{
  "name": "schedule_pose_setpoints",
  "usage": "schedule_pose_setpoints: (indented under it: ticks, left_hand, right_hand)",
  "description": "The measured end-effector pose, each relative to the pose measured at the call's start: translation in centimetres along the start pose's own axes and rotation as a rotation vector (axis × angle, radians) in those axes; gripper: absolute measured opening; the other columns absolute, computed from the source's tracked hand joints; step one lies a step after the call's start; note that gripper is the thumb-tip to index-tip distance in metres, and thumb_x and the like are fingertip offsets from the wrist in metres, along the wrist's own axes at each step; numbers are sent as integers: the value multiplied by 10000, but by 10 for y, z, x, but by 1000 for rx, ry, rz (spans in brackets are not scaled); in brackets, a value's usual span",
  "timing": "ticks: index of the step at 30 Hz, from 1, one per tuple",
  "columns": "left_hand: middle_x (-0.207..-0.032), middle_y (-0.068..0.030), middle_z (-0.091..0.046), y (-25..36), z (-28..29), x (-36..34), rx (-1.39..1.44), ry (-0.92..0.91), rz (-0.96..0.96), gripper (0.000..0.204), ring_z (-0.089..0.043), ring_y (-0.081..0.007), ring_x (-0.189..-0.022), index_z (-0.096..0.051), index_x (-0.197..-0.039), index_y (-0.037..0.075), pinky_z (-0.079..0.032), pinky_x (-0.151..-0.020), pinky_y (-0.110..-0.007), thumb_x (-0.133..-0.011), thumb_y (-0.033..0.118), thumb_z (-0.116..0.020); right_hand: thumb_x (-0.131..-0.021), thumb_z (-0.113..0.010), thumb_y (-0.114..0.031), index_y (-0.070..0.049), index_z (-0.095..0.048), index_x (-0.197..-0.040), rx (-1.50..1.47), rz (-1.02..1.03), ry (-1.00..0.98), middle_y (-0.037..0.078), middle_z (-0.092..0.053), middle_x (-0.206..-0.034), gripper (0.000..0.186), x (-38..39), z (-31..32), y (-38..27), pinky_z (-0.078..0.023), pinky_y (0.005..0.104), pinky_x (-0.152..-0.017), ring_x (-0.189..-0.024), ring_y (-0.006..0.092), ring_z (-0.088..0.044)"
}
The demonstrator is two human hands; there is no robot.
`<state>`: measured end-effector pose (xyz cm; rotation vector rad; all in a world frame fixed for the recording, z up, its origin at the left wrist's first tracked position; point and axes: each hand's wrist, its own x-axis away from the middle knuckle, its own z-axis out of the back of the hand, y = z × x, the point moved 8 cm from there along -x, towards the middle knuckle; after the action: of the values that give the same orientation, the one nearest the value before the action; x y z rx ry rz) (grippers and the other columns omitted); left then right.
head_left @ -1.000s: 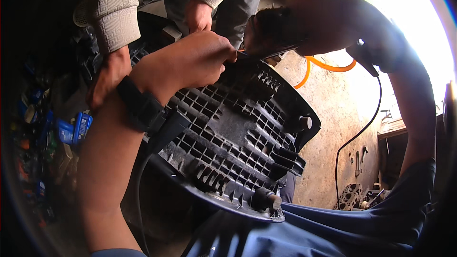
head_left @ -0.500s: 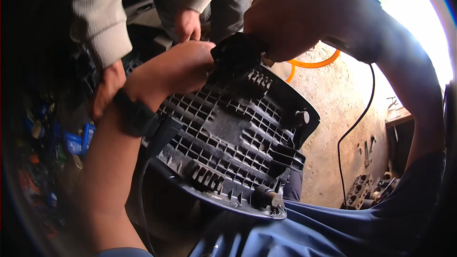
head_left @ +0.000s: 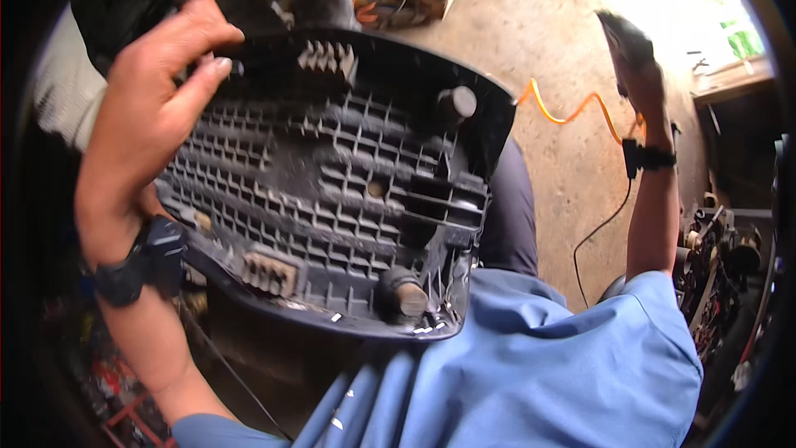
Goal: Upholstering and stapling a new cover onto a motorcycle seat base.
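Left fingers [head_left: 207,32] slightly parted, over black panel [head_left: 294,172]

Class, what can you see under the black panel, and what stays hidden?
A dark trouser leg emerges from behind the black panel at its right edge; blue cloth shows past its lower right corner. Whatever lies under its middle is covered.

- A broad black plastic panel [head_left: 292,168] is shown just beyond the blue shirt [head_left: 572,357], its near edge seen overlapping the fabric.
- Its gridded face, dusty and scuffed, is turned up toward the viewer.
- One stubby round post [head_left: 410,299] is set close to the shirt, and a second post [head_left: 463,102] farther from it.
- Its outer rim is gently curved, with rounded corners.
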<state>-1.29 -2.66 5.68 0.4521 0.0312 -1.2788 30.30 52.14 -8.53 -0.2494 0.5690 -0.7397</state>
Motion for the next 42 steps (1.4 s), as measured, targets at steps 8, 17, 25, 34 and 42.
schedule_pose_setpoints:
  ticks: [8,17,25,34,42]
  left_hand:
    - [-1020,-129,-669,152,-58,62,35,-302,-211,434,-676,-315,-913,-703,-1084,3,-528,-811,-497,-960,417,-736]
    - [-1057,-112,-684,173,-58,160,-210,53,292,475,-672,-337,-920,-730,-994,34,-542,-802,-478,-808,447,-873]
    - [-1035,-92,-660,173,-62,163,-150,124,435,405,-663,-316,-890,-724,-928,51,-550,-775,-440,-720,310,-953]
    - [-914,-53,-713,133,-101,196,1016,-92,1382,291,-648,-113,-774,-724,-1061,-53,-525,-747,-277,-1075,228,-650]
    - [-652,-19,-636,128,-120,212,1301,-61,1886,316,-558,-93,-532,-670,-771,46,-372,-475,-237,-979,284,-668]
  right_hand:
    - [-946,-697,-385,-19,-723,-1014,234,-222,-391,217,-694,-765,372,189,-157,213,-537,453,-678,-755,347,-744]
    - [-929,-702,-159,-81,-608,-1135,153,-110,-590,251,-736,-930,239,305,-279,309,-544,557,-716,-885,483,-700]
    - [-964,-690,-171,-43,-705,-1054,14,23,-554,210,-733,-861,157,246,-274,220,-546,465,-684,-765,413,-700]
    - [-912,-799,-108,-31,-675,-1279,11,133,-549,189,-755,-980,395,77,-57,26,-570,433,-805,-856,331,-723]
    - [-810,-736,-627,61,-725,-1079,-493,56,-1380,158,-736,-863,739,136,30,-220,-553,369,-718,-781,284,-746]
